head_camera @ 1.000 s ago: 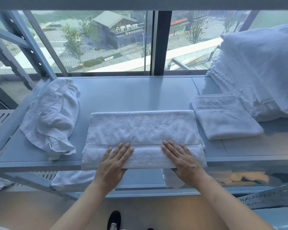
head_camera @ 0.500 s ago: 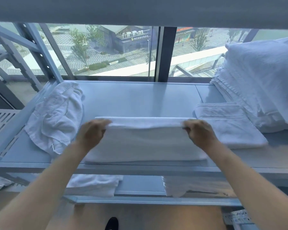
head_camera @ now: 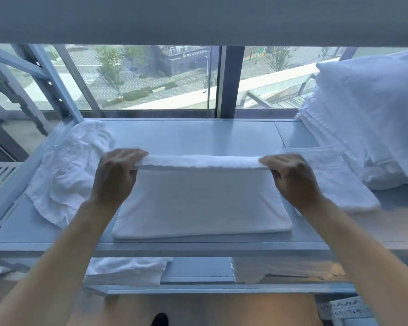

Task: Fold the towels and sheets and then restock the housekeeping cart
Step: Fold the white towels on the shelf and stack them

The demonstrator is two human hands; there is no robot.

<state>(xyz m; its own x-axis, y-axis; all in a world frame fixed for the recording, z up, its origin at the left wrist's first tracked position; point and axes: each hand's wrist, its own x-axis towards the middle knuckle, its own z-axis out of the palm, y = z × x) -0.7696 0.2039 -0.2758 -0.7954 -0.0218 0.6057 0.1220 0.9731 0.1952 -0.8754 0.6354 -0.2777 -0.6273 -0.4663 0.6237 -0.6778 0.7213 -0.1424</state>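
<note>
Both hands, the left hand (head_camera: pixel 118 171) and right hand (head_camera: pixel 290 175), are gripping the far corners of the towel (head_camera: pixel 201 203), which is lying along the shelf's (head_camera: pixel 186 135) front edge. Uneven pulling is risking a skewed fold.

2 hands (head_camera: pixel 118 175) – 5 towels (head_camera: pixel 201 201), 1 linen stack (head_camera: pixel 372 118)

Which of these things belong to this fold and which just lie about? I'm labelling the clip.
In use: towel being folded, left hand, right hand, both gripping its far edge.

Lying about: crumpled cloth, folded towel, linen stack, shelf.
</note>
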